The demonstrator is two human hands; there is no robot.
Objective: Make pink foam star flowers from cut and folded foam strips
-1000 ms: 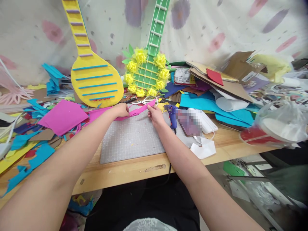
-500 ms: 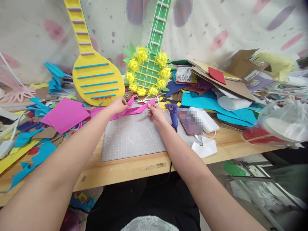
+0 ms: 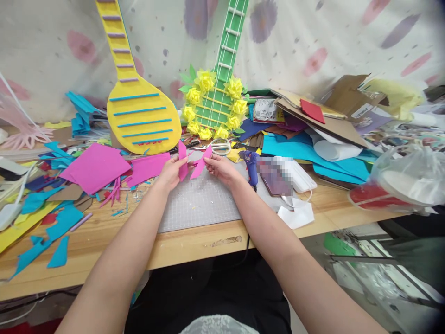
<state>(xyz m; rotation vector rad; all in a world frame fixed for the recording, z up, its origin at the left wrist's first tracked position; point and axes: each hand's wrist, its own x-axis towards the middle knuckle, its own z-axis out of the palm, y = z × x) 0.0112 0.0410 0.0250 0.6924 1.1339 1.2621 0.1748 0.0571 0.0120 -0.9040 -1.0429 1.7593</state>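
My left hand (image 3: pixel 171 171) is closed around a folded pink paper piece (image 3: pixel 182 160), which stands upright above the grey cutting mat (image 3: pixel 198 208). Close by on the right, my right hand (image 3: pixel 219 169) pinches a slanted pink strip (image 3: pixel 201 162). I cannot tell whether the two pink pieces are joined. Just behind the hands lie white-handled scissors (image 3: pixel 221 147). A purple hot glue gun (image 3: pixel 251 167) rests right of my right hand. Left of my left hand is a flat pink sheet (image 3: pixel 149 167).
A yellow paper guitar (image 3: pixel 144 116) and a green one with yellow flowers (image 3: pixel 224 69) lean at the back. Pink squares (image 3: pixel 95 167) and blue scraps lie left. A phone (image 3: pixel 274 178), white masks (image 3: pixel 295 174), stacked cardboard and a bagged red cup (image 3: pixel 378 195) occupy the right.
My left hand has moved right and nearer me, off the flat pink sheet. My right hand has shifted slightly left and down; its pink strip is now steeper and closer to the left piece.
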